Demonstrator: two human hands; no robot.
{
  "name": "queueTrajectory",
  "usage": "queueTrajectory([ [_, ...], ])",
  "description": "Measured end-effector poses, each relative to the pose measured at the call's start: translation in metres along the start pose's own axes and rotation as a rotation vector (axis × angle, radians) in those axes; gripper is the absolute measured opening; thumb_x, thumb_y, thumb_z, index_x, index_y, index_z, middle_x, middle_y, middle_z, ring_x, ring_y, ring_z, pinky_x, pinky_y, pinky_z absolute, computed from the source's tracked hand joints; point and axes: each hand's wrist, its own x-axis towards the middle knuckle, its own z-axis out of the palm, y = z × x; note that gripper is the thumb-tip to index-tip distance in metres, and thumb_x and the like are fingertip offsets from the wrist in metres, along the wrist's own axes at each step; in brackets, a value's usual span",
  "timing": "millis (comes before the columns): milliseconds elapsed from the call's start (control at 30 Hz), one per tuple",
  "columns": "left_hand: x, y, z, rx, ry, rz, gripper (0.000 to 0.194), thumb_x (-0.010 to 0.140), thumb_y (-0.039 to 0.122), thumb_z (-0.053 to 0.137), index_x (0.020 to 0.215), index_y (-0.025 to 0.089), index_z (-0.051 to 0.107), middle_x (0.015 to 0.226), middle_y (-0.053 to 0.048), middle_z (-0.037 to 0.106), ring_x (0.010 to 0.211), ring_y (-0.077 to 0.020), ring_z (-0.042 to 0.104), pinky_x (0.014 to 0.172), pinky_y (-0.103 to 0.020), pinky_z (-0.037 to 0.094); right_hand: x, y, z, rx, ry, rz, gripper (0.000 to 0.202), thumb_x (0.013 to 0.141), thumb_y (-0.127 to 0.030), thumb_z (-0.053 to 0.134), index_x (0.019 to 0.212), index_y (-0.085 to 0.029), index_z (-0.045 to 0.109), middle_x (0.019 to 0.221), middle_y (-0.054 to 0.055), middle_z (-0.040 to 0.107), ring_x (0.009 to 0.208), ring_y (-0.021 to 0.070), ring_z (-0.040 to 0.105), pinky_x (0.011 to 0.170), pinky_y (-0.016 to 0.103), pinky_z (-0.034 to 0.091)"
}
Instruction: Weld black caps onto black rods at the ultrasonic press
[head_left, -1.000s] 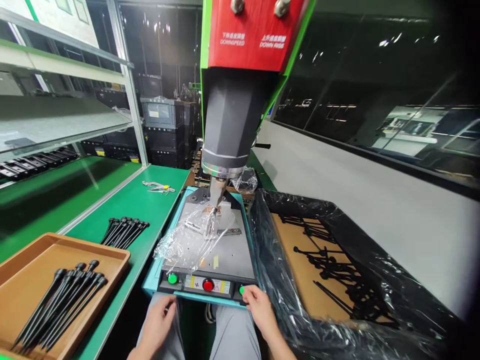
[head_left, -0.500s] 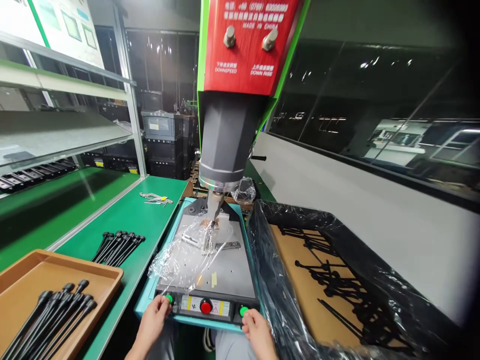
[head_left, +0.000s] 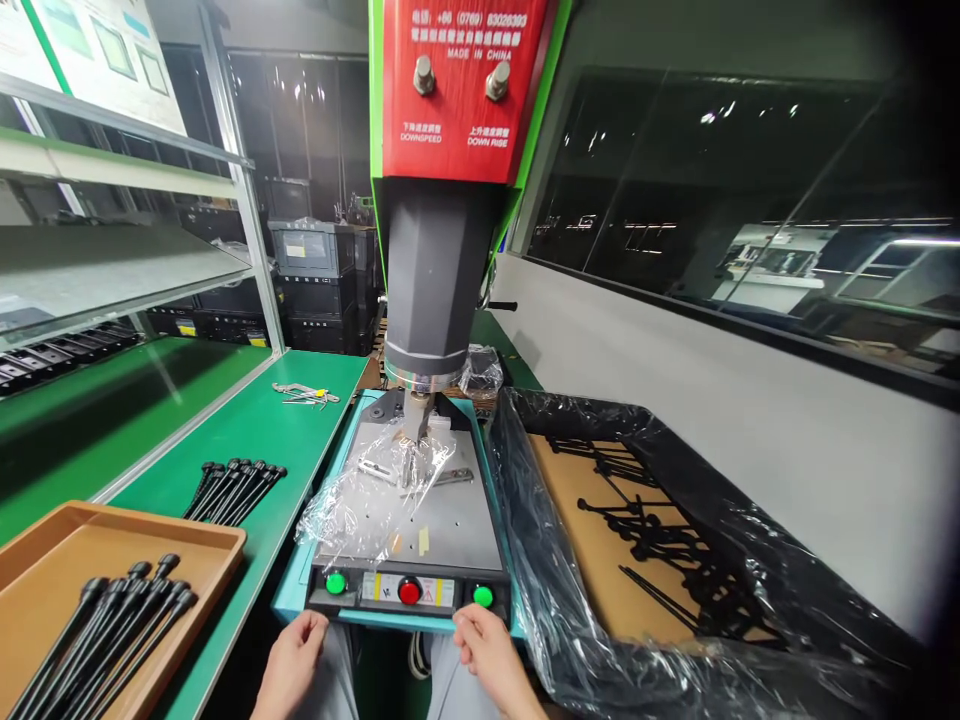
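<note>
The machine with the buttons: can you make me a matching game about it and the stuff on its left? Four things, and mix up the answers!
Things:
1. Middle button
2. Left button
3. Tray
4. Pliers

Matches:
A. Orange-brown, with black rods in it
B. Lying on the green table
C. Red
D. Green

Right pairs: 1-C, 2-D, 3-A, 4-B

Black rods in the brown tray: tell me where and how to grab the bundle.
Take the rods from above, probably around the shafts just below the thick heads. They lie side by side, heads toward the far side of the tray, uncovered.
</note>
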Motion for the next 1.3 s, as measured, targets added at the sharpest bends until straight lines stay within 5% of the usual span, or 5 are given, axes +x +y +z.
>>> queueTrajectory([
  [333, -0.021, -0.029, 0.026, -0.036, -0.172, 0.008, 0.039, 0.081, 0.052, 0.049, 0.058, 0.021, 0.049, 0.052, 0.003, 0.048, 0.056, -0.0163, 0.055, 0.055, -0.024, 0.046, 0.017, -0.085, -0.001, 0.115, 0.007, -0.203, 0.037, 0.075, -0.049, 0.059, 0.088, -0.015, 0.062, 0.066, 0.002, 0.061, 0.051, 0.0122, 0.052, 0.046, 0.022, 0.037],
  [600, -0.024, 0.045, 0.022, 0.034, -0.086, 0.529, 0.025, 0.089, 0.038, 0.046, 0.094, 0.023, 0.066, 0.096, -0.007, 0.066, 0.090, -0.0215, 0.064, 0.077, -0.029, 0.052, 0.089, -0.140, -0.001, 0.156, 0.136, -0.309, 0.033, 0.069, -0.043, 0.061, 0.086, -0.014, 0.062, 0.066, 0.002, 0.062, 0.051, 0.0124, 0.052, 0.046, 0.022, 0.037],
  [767, -0.016, 0.097, 0.024, 0.293, 0.187, 0.922, 0.029, 0.084, 0.017, 0.051, 0.108, 0.025, 0.065, 0.144, -0.013, 0.038, 0.133, -0.0331, 0.035, 0.102, -0.050, 0.039, 0.122, -0.156, 0.005, 0.165, 0.120, -0.344, 0.029, 0.068, -0.039, 0.059, 0.084, -0.015, 0.062, 0.064, 0.001, 0.061, 0.049, 0.0114, 0.049, 0.043, 0.021, 0.034],
  [900, -0.004, 0.119, 0.035, 0.490, 0.241, 0.908, 0.043, 0.078, 0.012, 0.055, 0.119, 0.024, 0.061, 0.157, -0.013, 0.010, 0.140, -0.0416, 0.014, 0.106, -0.062, 0.026, 0.135, -0.162, 0.010, 0.144, 0.094, -0.393, 0.024, 0.068, -0.035, 0.058, 0.081, -0.016, 0.062, 0.060, 0.000, 0.058, 0.048, 0.0117, 0.048, 0.043, 0.021, 0.033],
  [1300, 0.028, 0.128, 0.029, 0.553, 0.288, 0.977, 0.067, 0.086, 0.013, 0.043, 0.149, 0.018, 0.019, 0.151, -0.013, 0.032, 0.143, -0.0340, 0.013, 0.106, -0.057, 0.029, 0.157, -0.183, 0.015, -0.095, 0.166, -0.609, 0.040, 0.074, -0.032, 0.058, 0.111, -0.017, 0.066, 0.070, -0.001, 0.054, 0.063, 0.0160, 0.050, 0.066, 0.029, 0.045],
])
